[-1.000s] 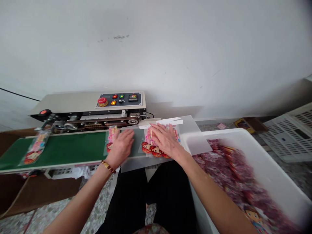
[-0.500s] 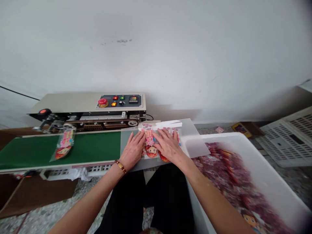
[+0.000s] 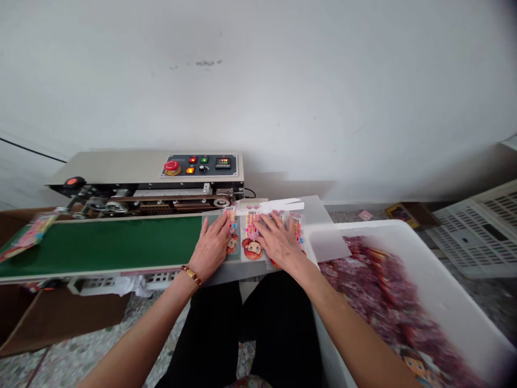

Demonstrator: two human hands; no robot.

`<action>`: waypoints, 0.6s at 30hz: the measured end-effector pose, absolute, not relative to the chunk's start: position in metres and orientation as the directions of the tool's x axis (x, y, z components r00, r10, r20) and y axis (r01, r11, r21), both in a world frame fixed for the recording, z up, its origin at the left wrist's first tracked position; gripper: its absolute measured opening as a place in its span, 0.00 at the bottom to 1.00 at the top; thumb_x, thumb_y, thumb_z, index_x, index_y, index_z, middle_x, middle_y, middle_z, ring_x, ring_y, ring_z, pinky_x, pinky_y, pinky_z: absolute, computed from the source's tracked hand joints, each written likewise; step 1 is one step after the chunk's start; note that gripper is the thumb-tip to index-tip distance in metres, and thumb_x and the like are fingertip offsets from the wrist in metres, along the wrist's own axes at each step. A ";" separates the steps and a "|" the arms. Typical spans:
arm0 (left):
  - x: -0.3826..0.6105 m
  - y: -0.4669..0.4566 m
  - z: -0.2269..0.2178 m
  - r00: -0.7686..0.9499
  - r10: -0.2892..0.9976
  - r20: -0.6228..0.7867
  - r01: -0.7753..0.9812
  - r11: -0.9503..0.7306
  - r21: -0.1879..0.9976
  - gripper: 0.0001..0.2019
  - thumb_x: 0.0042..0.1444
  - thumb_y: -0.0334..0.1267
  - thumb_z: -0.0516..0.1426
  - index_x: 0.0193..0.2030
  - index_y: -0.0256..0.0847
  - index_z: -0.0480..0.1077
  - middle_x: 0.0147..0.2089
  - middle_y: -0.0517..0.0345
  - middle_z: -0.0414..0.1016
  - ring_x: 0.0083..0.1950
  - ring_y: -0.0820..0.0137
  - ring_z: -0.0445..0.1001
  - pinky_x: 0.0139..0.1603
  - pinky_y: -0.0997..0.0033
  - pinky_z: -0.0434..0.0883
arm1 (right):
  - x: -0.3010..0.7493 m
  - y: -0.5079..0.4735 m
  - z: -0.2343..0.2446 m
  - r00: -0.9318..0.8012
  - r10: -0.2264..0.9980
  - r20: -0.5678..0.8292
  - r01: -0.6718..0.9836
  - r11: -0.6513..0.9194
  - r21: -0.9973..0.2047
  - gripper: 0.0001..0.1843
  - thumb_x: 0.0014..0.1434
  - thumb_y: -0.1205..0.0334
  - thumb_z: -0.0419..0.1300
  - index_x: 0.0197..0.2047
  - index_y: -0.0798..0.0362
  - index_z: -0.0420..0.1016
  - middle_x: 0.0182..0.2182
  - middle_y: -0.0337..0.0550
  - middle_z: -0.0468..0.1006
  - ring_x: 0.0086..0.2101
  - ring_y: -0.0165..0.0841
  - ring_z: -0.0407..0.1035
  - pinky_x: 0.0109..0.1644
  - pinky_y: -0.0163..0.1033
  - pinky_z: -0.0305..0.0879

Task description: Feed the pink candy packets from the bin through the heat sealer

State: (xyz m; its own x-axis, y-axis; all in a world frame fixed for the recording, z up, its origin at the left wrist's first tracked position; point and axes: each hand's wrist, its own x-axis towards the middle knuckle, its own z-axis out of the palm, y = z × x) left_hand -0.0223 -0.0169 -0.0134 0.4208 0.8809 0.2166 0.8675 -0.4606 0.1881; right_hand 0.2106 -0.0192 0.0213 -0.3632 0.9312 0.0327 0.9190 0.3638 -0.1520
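My left hand (image 3: 210,245) lies flat, fingers stretched out, on a clear candy packet (image 3: 231,242) at the belt's right end. Flat and spread too, my right hand (image 3: 279,237) rests over more packets, its fingertips at the edge of a middle packet (image 3: 252,248) with a cartoon face. Another packet (image 3: 298,229) shows partly beyond my right fingers. The packets lie on a pale sheet (image 3: 319,215) beside the sealing machine (image 3: 161,167). At the far left of the green belt (image 3: 133,242), one more packet (image 3: 34,234) lies tilted over the edge.
A white tub (image 3: 407,242) full of pink packets (image 3: 375,291) stands at my right. Farther right are white slatted crates (image 3: 476,231). A cardboard box (image 3: 64,323) sits under the belt on the left. The wall rises behind the machine.
My left hand has slid left with a packet under it, apart from the middle packet. The packet on the belt has travelled left to its far end. My right hand has hardly moved.
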 end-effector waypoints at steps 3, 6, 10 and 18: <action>-0.052 -0.016 -0.018 0.367 0.900 0.236 0.891 -0.412 0.188 0.23 0.68 0.32 0.44 0.66 0.40 0.66 0.71 0.41 0.65 0.71 0.56 0.65 0.77 0.39 0.49 | 0.208 -0.016 0.024 -0.376 0.926 0.024 0.914 0.375 -0.155 0.22 0.72 0.57 0.52 0.67 0.45 0.70 0.68 0.51 0.67 0.67 0.57 0.54 0.68 0.80 0.38; -0.068 -0.017 -0.019 0.240 0.910 0.338 0.934 -0.311 0.175 0.19 0.69 0.36 0.47 0.63 0.41 0.68 0.68 0.42 0.69 0.67 0.53 0.70 0.78 0.36 0.43 | 0.204 -0.014 0.024 -0.403 0.915 0.037 0.901 0.403 -0.162 0.22 0.72 0.57 0.53 0.66 0.44 0.70 0.67 0.51 0.68 0.67 0.57 0.55 0.68 0.80 0.38; -0.036 -0.017 -0.012 0.348 0.866 0.360 0.868 -0.442 0.226 0.19 0.70 0.36 0.47 0.62 0.39 0.68 0.65 0.42 0.73 0.66 0.58 0.72 0.77 0.39 0.50 | 0.200 -0.016 0.026 -0.404 0.913 0.054 0.897 0.407 -0.174 0.22 0.71 0.58 0.53 0.66 0.45 0.70 0.67 0.52 0.68 0.67 0.57 0.55 0.68 0.79 0.37; 0.026 -0.015 -0.010 0.499 0.818 0.286 0.806 -0.559 0.195 0.22 0.71 0.38 0.47 0.68 0.38 0.65 0.69 0.43 0.69 0.71 0.52 0.65 0.74 0.38 0.57 | 0.202 0.013 0.043 -0.316 0.948 0.041 0.908 0.315 -0.277 0.21 0.72 0.65 0.46 0.59 0.45 0.75 0.56 0.49 0.77 0.57 0.46 0.66 0.67 0.68 0.47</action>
State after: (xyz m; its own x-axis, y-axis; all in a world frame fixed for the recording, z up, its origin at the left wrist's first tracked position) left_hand 0.0255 -0.0152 -0.0101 0.4986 0.8184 0.2857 0.8060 -0.5590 0.1949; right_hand 0.2017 0.0129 0.0426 -0.3162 0.9478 0.0409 0.9077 0.3148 -0.2773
